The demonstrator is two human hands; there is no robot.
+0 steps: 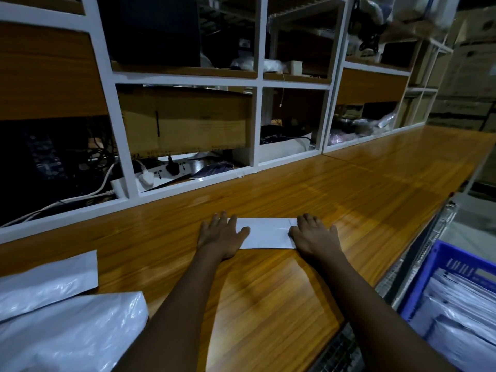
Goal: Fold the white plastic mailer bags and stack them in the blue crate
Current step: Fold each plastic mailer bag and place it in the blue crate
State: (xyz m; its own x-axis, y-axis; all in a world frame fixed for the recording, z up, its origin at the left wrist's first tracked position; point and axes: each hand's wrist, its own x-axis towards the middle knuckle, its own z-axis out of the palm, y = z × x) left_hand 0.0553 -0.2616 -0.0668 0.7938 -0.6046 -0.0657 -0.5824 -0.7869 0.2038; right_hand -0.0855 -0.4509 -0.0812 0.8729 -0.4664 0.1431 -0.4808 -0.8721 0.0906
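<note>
Left hand (221,236) and right hand (312,234), fingers spread, press folded white plastic mailer bag (265,233); slick film may spring open once released.

- The folded mailer bag (265,233) is a white, flat, narrow strip. It lies crosswise on the table (268,304), with the left hand (221,236) flat on its left end and the right hand (314,236) flat on its right end.
- Two unfolded mailer bags (69,331), white and wrinkled, lie at the near left of the table, one just behind the other.
- The blue crate (418,285) stands lower, at the right beside the table, and holds many folded white bags (461,304) packed closely.
</note>
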